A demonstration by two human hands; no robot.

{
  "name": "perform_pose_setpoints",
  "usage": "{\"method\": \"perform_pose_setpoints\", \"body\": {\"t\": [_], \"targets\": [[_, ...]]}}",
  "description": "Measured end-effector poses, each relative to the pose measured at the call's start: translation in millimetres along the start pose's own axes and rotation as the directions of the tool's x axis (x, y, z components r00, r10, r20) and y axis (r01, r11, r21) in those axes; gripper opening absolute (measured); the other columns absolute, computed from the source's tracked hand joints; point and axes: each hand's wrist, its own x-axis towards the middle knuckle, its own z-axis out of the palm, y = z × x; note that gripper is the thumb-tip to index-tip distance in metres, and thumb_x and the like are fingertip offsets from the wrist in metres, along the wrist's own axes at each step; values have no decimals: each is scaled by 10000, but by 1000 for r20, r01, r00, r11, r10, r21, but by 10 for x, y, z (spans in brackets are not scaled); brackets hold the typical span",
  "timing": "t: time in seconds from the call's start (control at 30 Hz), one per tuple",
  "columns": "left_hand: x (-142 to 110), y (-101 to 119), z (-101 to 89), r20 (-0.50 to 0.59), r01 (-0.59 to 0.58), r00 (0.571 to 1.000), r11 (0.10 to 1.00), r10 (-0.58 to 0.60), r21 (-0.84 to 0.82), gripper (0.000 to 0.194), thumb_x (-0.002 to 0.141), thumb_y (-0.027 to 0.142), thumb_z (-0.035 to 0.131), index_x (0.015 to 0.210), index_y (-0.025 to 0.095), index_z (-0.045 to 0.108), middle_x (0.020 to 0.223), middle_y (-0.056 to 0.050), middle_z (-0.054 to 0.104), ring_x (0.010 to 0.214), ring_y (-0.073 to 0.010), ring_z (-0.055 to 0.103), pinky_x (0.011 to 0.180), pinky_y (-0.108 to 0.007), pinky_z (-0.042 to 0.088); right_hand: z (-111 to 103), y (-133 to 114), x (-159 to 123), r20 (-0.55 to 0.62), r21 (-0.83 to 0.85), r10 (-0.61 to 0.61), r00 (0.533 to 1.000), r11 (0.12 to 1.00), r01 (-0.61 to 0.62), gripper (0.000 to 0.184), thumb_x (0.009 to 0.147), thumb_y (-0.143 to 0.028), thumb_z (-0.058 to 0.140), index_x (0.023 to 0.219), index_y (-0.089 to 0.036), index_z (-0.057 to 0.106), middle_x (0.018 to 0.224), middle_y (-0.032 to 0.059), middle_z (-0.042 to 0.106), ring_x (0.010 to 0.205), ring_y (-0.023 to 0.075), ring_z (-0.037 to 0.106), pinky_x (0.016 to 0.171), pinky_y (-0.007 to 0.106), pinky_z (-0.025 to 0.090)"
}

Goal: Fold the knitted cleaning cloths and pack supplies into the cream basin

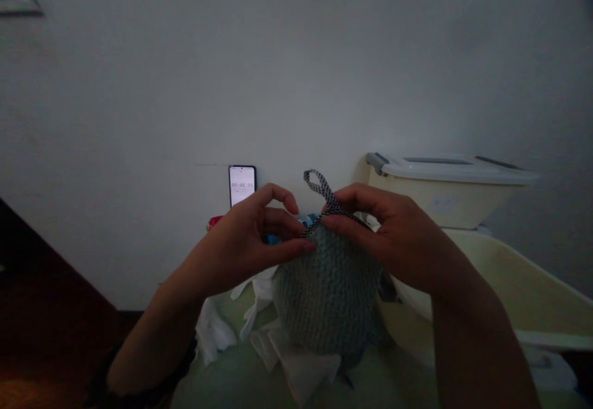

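Between my hands runs a black-and-white checked cord, with a loop of it standing up above the fingers. My left hand pinches one stretch of the cord between thumb and a finger, its index finger curled above. My right hand holds the cord at the base of the loop between thumb and forefinger. Right below both hands stands a grey-green knitted piece, rounded and bulging. Its top edge is partly hidden by my fingers, so I cannot tell how the cord joins it.
A phone showing a timer leans on the wall at the back. White cloth pieces lie on the pale green surface. To the right stand a lidded cream box and an open cream bin. Something blue and red shows behind my left hand.
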Motion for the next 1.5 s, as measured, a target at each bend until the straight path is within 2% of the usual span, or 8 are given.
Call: {"method": "perform_pose_setpoints", "body": {"t": [0.2,0.37,0.47,0.6,0.77,1.13,1.33,1.5], "targets": [[22,26,35,57,-70,997,975,59,211,150,735,241,678,765,171,549,714,32,583,668,-89,572,587,-175,465,-1,87,0,-95,97,-51,994,993,61,99,820,-269,589,895,-208,567,813,-23,627,756,114,579,668,221,437],[18,49,18,53,-82,996,944,68,321,127,751,273,663,736,172,588,652,48,592,599,-75,542,546,-162,433,13,119,-14,-42,188,15,999,982,-7,148,855,-254,537,984,-244,465,739,-46,622,655,100,571,586,218,426],[25,49,7,41,-90,996,926,81,367,101,760,271,653,747,177,617,631,54,594,561,-69,525,521,-159,415,7,103,-29,11,211,5,1000,977,-8,239,838,-239,560,1047,-250,445,874,-16,656,786,119,613,654,225,463],[35,53,-3,4,-88,995,898,96,431,71,751,248,659,741,182,632,611,64,582,533,-62,507,515,-157,408,1,91,-30,-7,250,-51,999,967,51,246,803,-224,608,1017,-236,488,1058,16,637,997,148,596,818,257,477],[32,51,-6,-68,-93,986,848,150,522,70,733,234,669,763,177,641,652,45,606,555,-74,511,540,-177,423,-16,106,-15,-56,156,-51,997,986,59,146,786,-275,632,906,-210,583,997,16,664,941,156,618,794,268,492],[4,107,8,-26,-197,969,829,246,524,109,756,120,593,834,176,645,730,19,601,625,-80,529,575,-180,421,-37,91,-5,-100,47,-101,990,993,106,130,782,-217,634,911,-217,614,860,-35,665,807,109,615,724,213,471],[-17,100,-17,-9,-207,969,832,246,515,158,758,99,582,873,190,641,727,37,594,595,-63,499,551,-160,396,-22,73,-7,8,125,-154,988,981,152,123,782,-194,634,904,-188,612,959,3,661,887,124,606,788,228,464],[-30,124,-18,9,-191,976,825,219,532,126,749,105,585,829,191,631,687,51,575,563,-60,472,542,-159,384,-18,59,9,41,0,-136,990,991,136,73,773,-195,646,832,-162,618,912,20,658,831,121,600,754,230,453]]}}
